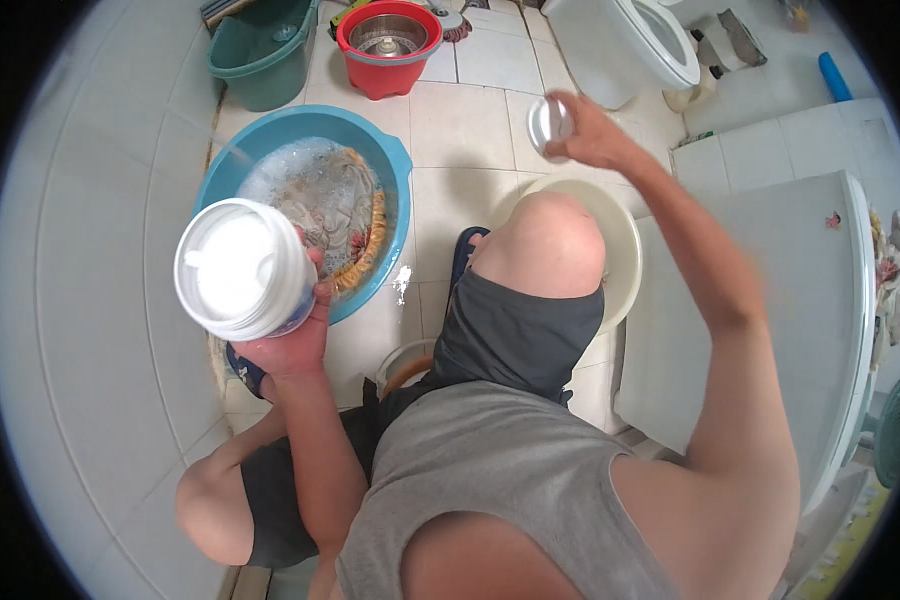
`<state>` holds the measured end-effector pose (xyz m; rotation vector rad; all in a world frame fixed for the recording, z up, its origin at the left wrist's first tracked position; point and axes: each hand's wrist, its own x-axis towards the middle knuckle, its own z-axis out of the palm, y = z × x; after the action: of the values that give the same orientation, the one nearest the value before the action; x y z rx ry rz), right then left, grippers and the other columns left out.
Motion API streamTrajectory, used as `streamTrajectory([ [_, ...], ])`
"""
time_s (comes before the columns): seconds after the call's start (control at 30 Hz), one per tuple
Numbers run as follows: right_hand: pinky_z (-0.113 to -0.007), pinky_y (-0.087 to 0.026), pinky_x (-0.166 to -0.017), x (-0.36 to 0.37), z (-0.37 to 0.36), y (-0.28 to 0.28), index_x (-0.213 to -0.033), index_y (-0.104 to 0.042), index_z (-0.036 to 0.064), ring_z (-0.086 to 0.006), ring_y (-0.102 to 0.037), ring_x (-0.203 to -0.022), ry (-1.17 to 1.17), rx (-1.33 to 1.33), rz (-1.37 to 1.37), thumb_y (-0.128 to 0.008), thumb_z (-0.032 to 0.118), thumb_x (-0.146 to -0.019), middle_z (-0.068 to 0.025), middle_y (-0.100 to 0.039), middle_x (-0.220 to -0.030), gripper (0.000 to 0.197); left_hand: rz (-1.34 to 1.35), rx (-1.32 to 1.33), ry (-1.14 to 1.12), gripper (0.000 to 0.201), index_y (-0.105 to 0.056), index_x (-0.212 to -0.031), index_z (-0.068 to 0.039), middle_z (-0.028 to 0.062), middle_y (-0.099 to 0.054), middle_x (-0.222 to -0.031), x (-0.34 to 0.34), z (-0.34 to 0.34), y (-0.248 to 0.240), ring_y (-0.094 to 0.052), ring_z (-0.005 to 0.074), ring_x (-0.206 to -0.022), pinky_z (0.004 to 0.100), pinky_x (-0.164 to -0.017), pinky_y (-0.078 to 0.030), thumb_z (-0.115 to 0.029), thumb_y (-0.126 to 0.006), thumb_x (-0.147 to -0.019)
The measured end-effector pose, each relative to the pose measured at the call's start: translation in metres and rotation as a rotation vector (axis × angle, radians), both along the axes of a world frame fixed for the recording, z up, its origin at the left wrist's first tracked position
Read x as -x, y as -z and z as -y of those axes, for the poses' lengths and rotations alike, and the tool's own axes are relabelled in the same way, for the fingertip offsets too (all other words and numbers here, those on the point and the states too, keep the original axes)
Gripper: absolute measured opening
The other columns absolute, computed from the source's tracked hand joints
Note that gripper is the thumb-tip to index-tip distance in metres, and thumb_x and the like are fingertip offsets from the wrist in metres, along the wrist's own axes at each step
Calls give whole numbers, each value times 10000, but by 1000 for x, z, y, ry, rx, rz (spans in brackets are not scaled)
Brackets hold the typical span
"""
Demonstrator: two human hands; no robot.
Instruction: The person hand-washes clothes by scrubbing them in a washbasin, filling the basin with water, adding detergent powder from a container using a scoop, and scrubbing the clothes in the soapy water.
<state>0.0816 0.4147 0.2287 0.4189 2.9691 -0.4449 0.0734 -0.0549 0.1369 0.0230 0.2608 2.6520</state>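
Note:
My left hand (295, 345) is wrapped round a white plastic tub (288, 300) with no lid on it. White powder (232, 265) fills much of its inside. At the upper right, my right hand (595, 135) grips a round white lid (548, 127) by its edge, well apart from the tub. Partly behind the tub stands a blue basin (395, 160) of sudsy water. A wet, light-coloured cloth (320, 205) with a yellow ruffled edge lies in the suds.
A cream basin (625, 265) is beside my right knee. Farther off stand a green tub (260, 75), a red mop bucket (388, 75) and a toilet (630, 45). A white patch (402, 285) marks the floor tiles. A large white appliance-like box (750, 300) is at the right.

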Motion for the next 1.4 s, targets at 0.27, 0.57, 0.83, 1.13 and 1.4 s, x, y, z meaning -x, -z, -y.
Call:
streamTrajectory([
  [0.27, -465, -541, -951, -108, -48, 152, -1453, -491, -6, -391, -622, -1182, 665, 564, 116, -803, 385, -706, -238, -609, -1347, 899, -27, -17, 7, 837, -357, -1583, -169, 240, -340, -1576, 1, 8, -10, -419, 407, -1296, 462, -869, -524, -520, -671, -891],
  [0.57, -398, -586, -661, -356, -62, 145, -1128, -660, 108, -245, -697, -786, 983, 1607, 485, -523, 492, -909, -81, -721, -968, 463, -71, -27, 63, 769, -335, -1585, -161, 240, -356, -1519, 8, -16, -26, -420, 402, -1270, 443, -817, -522, -439, -646, -939],
  [0.83, -611, -582, -828, -487, 32, 307, -1492, -426, 164, -521, -631, -1077, 1339, 1227, 991, -568, 661, -868, -210, -448, -1469, 810, 48, -93, 56, 829, -345, -1594, -170, 248, -357, -1575, 18, -7, -12, -442, 448, -1317, 511, -862, -534, -575, -593, -914],
  [1.13, -305, -513, -517, -330, -73, 161, -914, -699, 7, -189, -692, -620, 622, 666, 362, -538, 327, -1037, -79, -716, -778, 379, 219, -14, -135, 866, -363, -1596, -169, 198, -369, -1614, -1, -10, 2, -420, 518, -1405, 633, -1011, -495, -725, -424, -935],
  [1.4, -316, -414, -578, -22, 125, -109, -1084, -758, 40, -176, -528, -650, -682, 203, -665, -716, -84, -849, -73, -579, -751, 269, 115, -57, -72, 729, -411, -1580, -162, 122, -411, -1615, -7, -11, 5, -389, 375, -1484, 611, -1199, -308, -575, -473, -982],
])
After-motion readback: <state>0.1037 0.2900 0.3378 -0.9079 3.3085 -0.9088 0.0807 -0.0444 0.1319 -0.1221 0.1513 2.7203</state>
